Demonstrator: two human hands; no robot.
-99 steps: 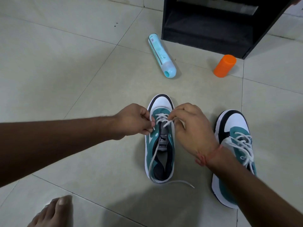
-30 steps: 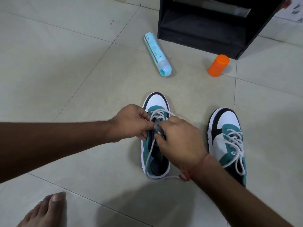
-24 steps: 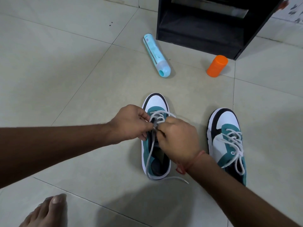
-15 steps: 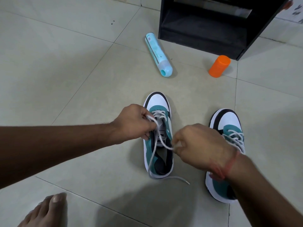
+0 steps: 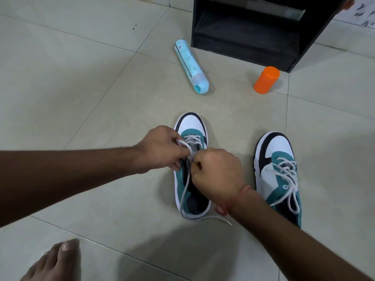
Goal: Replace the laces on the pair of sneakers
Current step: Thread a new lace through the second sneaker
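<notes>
Pale tile floor (image 5: 81,82) throughout, bare foot (image 5: 54,262) at lower left of the frame. Change from half a second ago: the right hand (image 5: 218,175) had been pulled out toward the right sneaker with lace drawn taut; it is now back over the middle of the near sneaker (image 5: 191,169), knuckles almost touching the left hand (image 5: 162,149). Left hand has hardly shifted. Left forearm enters from the left edge, roughly level, wrist bent down slightly; fingers curled tight, pinching a loop of white lace (image 5: 185,142) at the upper eyelets. Right forearm comes up from lower right, red thread band (image 5: 233,201) at the wrist; fingers folded into a fist over the tongue, gripping lace between thumb and forefinger as far as visible. A loose lace end runs down the sneaker's left side and trails on the floor behind the heel. Centre frame holds this sneaker, toe pointing away. Second sneaker (image 5: 278,175) sits right of it, apart, laced. Upper centre: teal bottle (image 5: 191,68) lying down; orange cylinder (image 5: 266,79) right of it; black cabinet (image 5: 253,33) behind.
</notes>
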